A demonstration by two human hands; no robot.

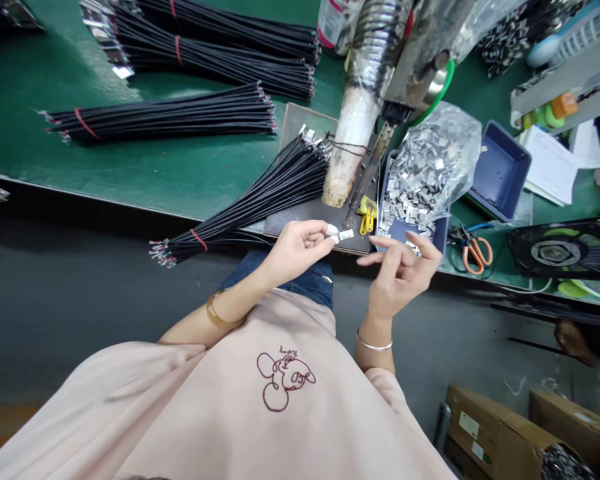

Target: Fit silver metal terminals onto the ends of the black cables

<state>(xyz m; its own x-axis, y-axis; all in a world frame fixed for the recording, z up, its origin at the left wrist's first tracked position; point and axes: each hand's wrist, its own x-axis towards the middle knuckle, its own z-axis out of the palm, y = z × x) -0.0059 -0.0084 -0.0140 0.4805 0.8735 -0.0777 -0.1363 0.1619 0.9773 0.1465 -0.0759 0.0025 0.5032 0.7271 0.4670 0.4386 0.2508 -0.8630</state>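
Note:
My left hand (pixel 303 252), with white coverings on the fingertips, pinches a USB plug (pixel 347 235) between thumb and forefinger. The plug's metal end points right, towards my right hand (pixel 399 272). That hand is open, its fingers apart, in front of a blue tray (pixel 441 241). Small metal connector shells (pixel 413 208) fill the tray, partly inside a clear plastic bag (pixel 443 143). A bundle of black cables (pixel 260 190) lies just beyond my left hand, crossing the table edge. Yellow clips (pixel 367 217) rest between the plug and the tray.
Tied black cable bundles (pixel 165 117) lie on the green table (pixel 145 177). A soldering iron (pixel 375 163) and a foil-wrapped duct (pixel 353 137) reach down over the work board (pixel 307 120). Orange-handled pliers (pixel 475 255), an empty blue tray (pixel 503 167) and a fan (pixel 563 250) are right.

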